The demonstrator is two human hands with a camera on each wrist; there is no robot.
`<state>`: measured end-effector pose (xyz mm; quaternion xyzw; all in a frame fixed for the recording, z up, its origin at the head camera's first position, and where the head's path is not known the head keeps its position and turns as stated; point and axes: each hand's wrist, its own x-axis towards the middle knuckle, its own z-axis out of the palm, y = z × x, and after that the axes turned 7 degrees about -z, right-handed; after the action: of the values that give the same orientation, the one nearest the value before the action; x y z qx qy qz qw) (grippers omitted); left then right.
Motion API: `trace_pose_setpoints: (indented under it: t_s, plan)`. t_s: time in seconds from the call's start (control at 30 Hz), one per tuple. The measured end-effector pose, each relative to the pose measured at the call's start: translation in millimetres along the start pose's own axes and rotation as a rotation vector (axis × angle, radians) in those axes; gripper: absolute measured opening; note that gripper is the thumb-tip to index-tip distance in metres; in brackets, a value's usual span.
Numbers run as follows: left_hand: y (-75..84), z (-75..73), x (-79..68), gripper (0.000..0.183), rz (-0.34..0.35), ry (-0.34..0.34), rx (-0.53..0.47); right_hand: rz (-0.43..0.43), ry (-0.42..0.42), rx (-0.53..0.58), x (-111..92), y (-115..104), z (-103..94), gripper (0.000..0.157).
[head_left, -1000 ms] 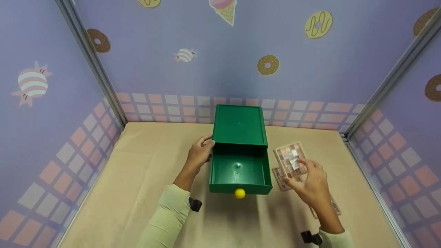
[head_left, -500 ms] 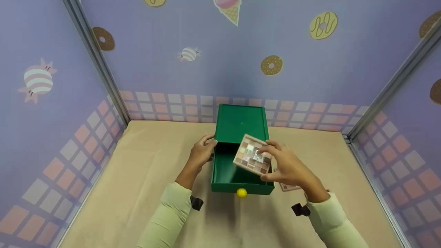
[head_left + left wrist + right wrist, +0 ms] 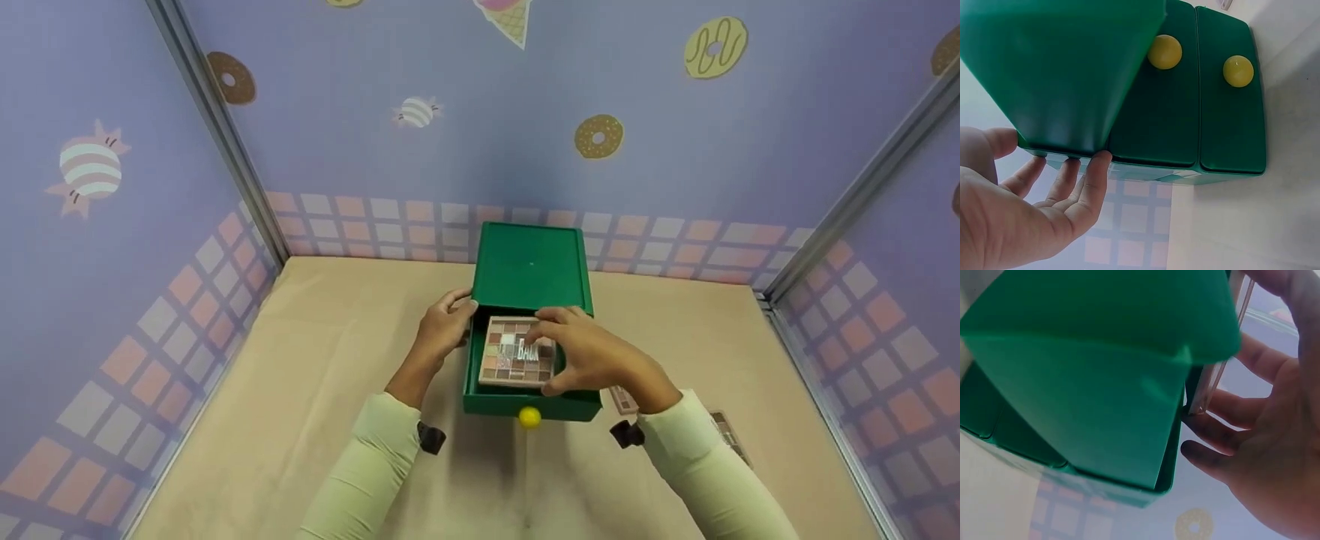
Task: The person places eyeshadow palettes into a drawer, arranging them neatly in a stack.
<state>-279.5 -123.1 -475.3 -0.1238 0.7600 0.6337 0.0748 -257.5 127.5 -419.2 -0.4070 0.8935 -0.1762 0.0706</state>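
Observation:
A green drawer cabinet (image 3: 534, 266) stands against the back wall, its top drawer (image 3: 491, 405) pulled out toward me by a yellow knob (image 3: 529, 418). My right hand (image 3: 596, 352) holds a clear-lidded eyeshadow palette (image 3: 514, 352) by its right side, at the drawer's opening. From the right wrist view, the palette's edge (image 3: 1216, 382) is seen beside the drawer's rim, fingers along it. My left hand (image 3: 442, 330) touches the cabinet's left side near the front; the left wrist view shows its fingertips (image 3: 1100, 157) against that side. The drawer's floor is mostly hidden by the palette.
Two more palettes lie on the table to the right, one (image 3: 623, 400) partly behind my right wrist and another (image 3: 727, 435) partly under the sleeve. Lower drawers with yellow knobs (image 3: 1165, 52) appear in the left wrist view. Patterned walls enclose the cloth-covered table (image 3: 345, 375).
My right hand has lifted the palette off the others at the right, carried it left and lowered it into the drawer's opening. My left hand stays at the cabinet's side.

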Motion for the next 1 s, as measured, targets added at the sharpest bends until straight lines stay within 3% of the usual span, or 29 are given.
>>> trace_pose_setpoints:
  t_s: [0.3, 0.63, 0.77, 1.0]
  plan:
    - [0.8, 0.3, -0.6, 0.039, 0.003, -0.001, 0.015, -0.038, -0.04, -0.021, 15, -6, 4.8, 0.059]
    - [-0.2, -1.6, -0.3, 0.038, 0.001, -0.003, -0.021, -0.109, -0.02, 0.037, 14, -4, 12.6, 0.058]
    - [0.3, -2.4, 0.4, 0.039, 0.008, 0.002, -0.025, -0.139, 0.065, 0.053, 9, -1, 9.3, 0.053]
    - [0.5, 0.3, -1.5, 0.04, 0.008, -0.018, -0.04, 0.0, 0.287, 0.117, -10, 16, -1.2, 0.047]
